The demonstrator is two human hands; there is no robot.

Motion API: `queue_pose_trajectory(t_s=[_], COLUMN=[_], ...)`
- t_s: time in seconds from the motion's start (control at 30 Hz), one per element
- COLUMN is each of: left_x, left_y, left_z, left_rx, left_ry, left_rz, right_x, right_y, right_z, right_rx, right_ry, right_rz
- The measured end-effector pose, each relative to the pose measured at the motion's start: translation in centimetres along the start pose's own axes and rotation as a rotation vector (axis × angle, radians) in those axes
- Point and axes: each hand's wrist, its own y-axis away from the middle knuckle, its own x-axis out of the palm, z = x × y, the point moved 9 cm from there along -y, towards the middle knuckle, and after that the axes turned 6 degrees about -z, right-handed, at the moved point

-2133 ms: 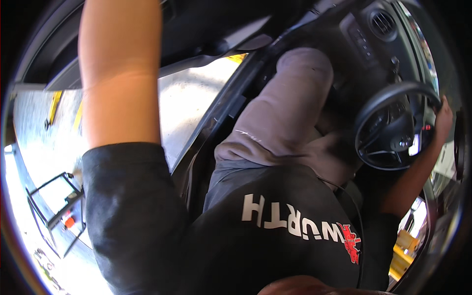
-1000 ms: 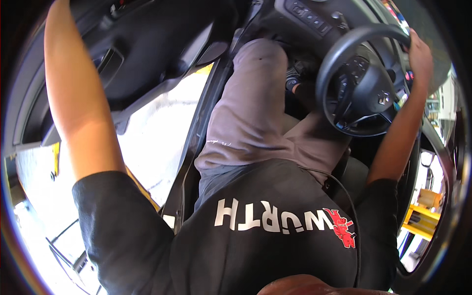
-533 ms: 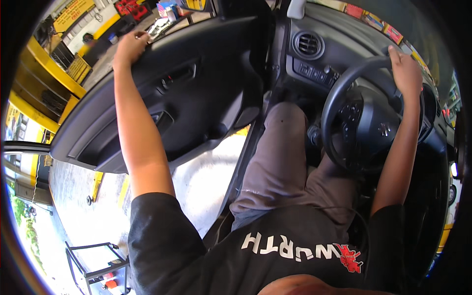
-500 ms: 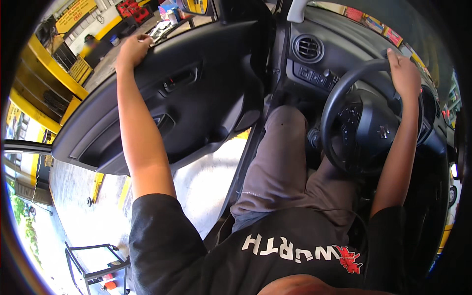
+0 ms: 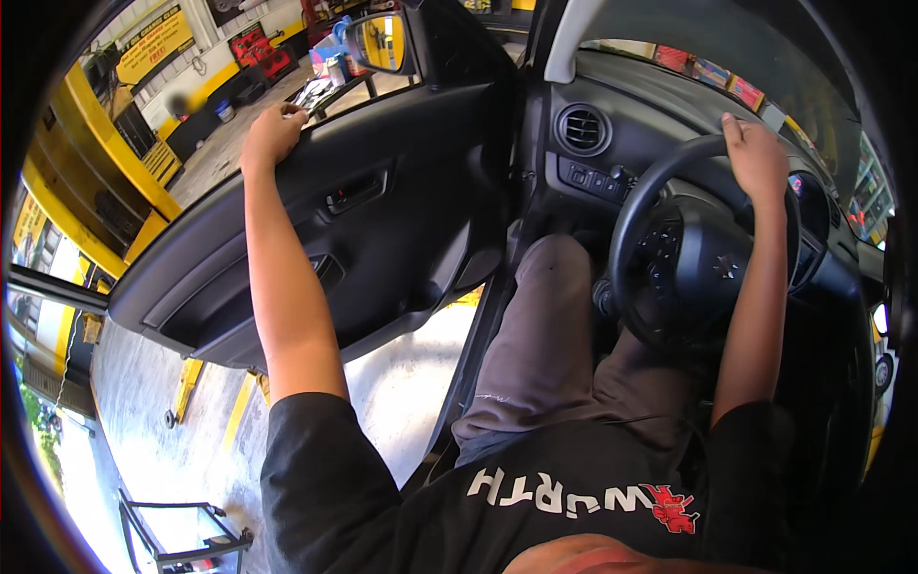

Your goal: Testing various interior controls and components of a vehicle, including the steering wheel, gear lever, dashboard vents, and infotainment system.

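I sit in the driver's seat of a car with the door (image 5: pixel 402 172) swung out on my left. My left hand (image 5: pixel 274 136) is closed over the door's top edge at the window sill; its fingertips are partly hidden. On the right, my right hand (image 5: pixel 757 163) grips the top of the black steering wheel (image 5: pixel 623 215), thumb pointing up along it. Below my left hand, the inner door handle (image 5: pixel 359 191) sits in its recess. Left of the wheel are a round air vent (image 5: pixel 583 129) and a row of dash switches (image 5: pixel 595 179).
A side mirror (image 5: pixel 378 43) stands at the door's front corner. Beyond the door are a yellow lift post (image 5: pixel 115 163), a red tool case (image 5: pixel 261 53) and a person by the wall, blurred. A black metal frame stand (image 5: pixel 182 555) is on the workshop floor (image 5: pixel 143 383), lower left.
My view has tilted upward, so the door, dash and wheel sit lower and more of the mirror shows. Both hands keep their places on the door edge and the wheel.
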Motion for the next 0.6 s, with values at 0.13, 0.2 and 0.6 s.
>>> queue_pose_trajectory(t_s=[0.13,0.2,0.6], left_x=[0.6,1.8,6.1], left_y=[-0.1,-0.8,-7.5], left_z=[-0.8,-1.5,7.9], left_rx=[0.029,0.085,0.228], left_ry=[0.055,0.081,0.217], left_rz=[0.017,0.038,0.073], right_x=[-0.1,-0.2,-0.5], right_y=[0.0,0.0,0.2], right_z=[-0.8,-1.5,0.4], right_rx=[-0.017,-0.028,-0.033], right_ry=[0.04,0.054,-0.015], right_rz=[0.031,0.017,-0.051])
